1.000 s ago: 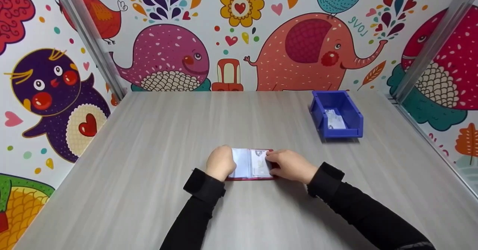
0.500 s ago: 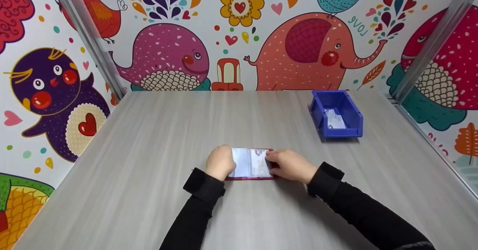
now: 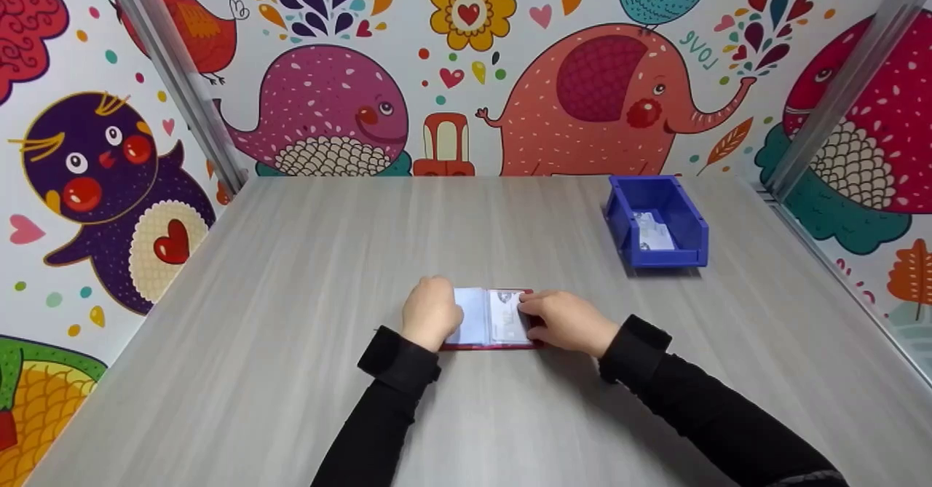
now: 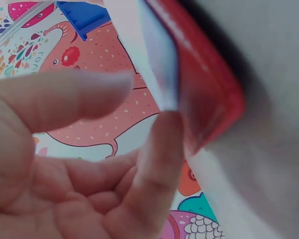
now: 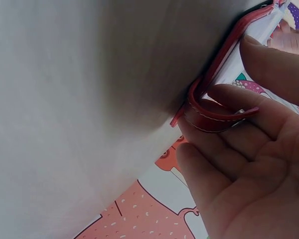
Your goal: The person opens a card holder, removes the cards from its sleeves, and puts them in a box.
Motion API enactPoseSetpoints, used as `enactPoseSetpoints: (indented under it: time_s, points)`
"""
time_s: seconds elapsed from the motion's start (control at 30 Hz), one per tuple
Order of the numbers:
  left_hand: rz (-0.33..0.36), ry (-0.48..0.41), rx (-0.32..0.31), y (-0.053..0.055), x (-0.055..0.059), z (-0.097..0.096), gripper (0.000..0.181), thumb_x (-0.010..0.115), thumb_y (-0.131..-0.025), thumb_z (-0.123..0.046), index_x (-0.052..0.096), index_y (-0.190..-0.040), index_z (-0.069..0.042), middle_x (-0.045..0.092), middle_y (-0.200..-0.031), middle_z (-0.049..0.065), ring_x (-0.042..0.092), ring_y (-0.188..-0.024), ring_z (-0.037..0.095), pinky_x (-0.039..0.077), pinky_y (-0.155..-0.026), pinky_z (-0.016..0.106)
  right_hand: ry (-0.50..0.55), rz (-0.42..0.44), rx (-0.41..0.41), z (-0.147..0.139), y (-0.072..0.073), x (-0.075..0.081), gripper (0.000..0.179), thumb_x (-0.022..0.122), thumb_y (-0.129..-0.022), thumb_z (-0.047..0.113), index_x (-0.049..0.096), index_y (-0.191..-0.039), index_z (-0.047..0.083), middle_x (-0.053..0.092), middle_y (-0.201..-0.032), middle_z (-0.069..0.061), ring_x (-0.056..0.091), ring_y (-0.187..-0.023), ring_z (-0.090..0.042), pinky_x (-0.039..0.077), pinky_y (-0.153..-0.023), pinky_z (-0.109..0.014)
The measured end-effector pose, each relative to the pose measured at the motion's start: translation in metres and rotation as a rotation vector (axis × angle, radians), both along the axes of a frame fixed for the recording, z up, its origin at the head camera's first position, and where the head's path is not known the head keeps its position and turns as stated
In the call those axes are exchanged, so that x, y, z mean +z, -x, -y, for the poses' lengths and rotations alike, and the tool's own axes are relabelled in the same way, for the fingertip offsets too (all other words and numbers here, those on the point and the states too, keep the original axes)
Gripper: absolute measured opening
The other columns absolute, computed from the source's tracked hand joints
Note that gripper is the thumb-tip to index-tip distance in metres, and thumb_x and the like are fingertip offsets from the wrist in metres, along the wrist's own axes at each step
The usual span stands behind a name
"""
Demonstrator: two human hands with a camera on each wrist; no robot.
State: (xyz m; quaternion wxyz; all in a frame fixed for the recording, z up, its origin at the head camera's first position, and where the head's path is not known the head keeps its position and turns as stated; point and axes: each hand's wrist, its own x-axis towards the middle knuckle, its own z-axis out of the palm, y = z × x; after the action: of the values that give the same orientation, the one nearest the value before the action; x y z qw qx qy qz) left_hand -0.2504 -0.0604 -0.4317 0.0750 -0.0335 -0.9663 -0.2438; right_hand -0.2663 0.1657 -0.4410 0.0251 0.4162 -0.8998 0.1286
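Observation:
A red card holder (image 3: 486, 347) lies opened flat on the table, with clear sleeves inside. Its left side shows a pale sleeve (image 3: 472, 317), and a white card (image 3: 505, 317) sits in the right one. My left hand (image 3: 429, 314) is at the holder's left edge. In the left wrist view, its index fingertip (image 4: 168, 122) touches the corner of the sleeves while the thumb (image 4: 89, 94) stands apart from them. My right hand (image 3: 571, 321) holds the right edge, thumb over the card side and fingers by the curved red strap (image 5: 214, 117) with its metal snap.
A blue bin (image 3: 666, 258) stands at the back right of the table (image 3: 306, 268), with white cards (image 3: 653, 232) in it. Walls printed with cartoon animals (image 3: 590, 101) border the table at the back and both sides.
My left hand has risen very slightly at the holder's left edge, and a little more of its back shows. The right hand and the holder stay in place.

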Motion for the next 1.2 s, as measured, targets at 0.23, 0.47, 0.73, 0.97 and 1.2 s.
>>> enactPoseSetpoints:
  time_s: [0.23,0.47,0.73,0.97,1.2]
  points:
    - [-0.056,-0.113,-0.093,-0.003,0.004,-0.012,0.011,0.064,-0.076,0.003,0.056,-0.070,0.000,0.055,-0.071,0.011,0.052,-0.066,0.026,0.049,-0.064,0.044,0.007,-0.009,0.004,0.000,0.001,0.000,0.023,0.076,-0.081,0.003,0.070,-0.103,-0.003,0.067,-0.117,-0.022,0.065,-0.105,-0.035,0.052,-0.089,-0.045]
    - [-0.029,-0.135,-0.189,-0.006,0.006,-0.023,0.014,0.065,-0.076,0.000,0.067,-0.088,0.008,0.068,-0.087,0.019,0.065,-0.084,0.037,0.051,-0.078,0.046,0.015,-0.026,0.022,-0.001,0.001,0.000,0.023,0.076,-0.079,0.000,0.069,-0.100,-0.004,0.068,-0.115,-0.022,0.066,-0.103,-0.035,0.052,-0.088,-0.045]
    - [0.048,-0.185,-0.231,-0.006,0.005,-0.028,0.023,0.058,-0.079,0.001,0.067,-0.098,0.011,0.069,-0.095,0.021,0.065,-0.092,0.037,0.052,-0.083,0.045,0.029,-0.023,0.041,-0.002,0.001,0.000,0.018,0.077,-0.076,-0.002,0.066,-0.090,-0.001,0.068,-0.115,-0.022,0.065,-0.105,-0.034,0.052,-0.089,-0.045]
    - [0.058,-0.175,-0.226,-0.005,0.001,-0.031,0.023,0.058,-0.079,0.002,0.067,-0.099,0.011,0.068,-0.098,0.021,0.065,-0.096,0.038,0.051,-0.086,0.046,0.025,-0.030,0.043,-0.002,0.002,-0.001,0.019,0.077,-0.077,-0.002,0.067,-0.093,-0.002,0.067,-0.115,-0.022,0.065,-0.104,-0.035,0.052,-0.088,-0.045]
    - [0.069,-0.158,-0.205,-0.006,0.001,-0.032,0.025,0.059,-0.076,0.005,0.067,-0.098,0.011,0.068,-0.096,0.021,0.064,-0.094,0.037,0.050,-0.087,0.047,0.025,-0.026,0.031,-0.002,0.001,-0.001,0.022,0.076,-0.077,-0.001,0.068,-0.098,-0.003,0.067,-0.117,-0.023,0.065,-0.106,-0.035,0.052,-0.089,-0.045]
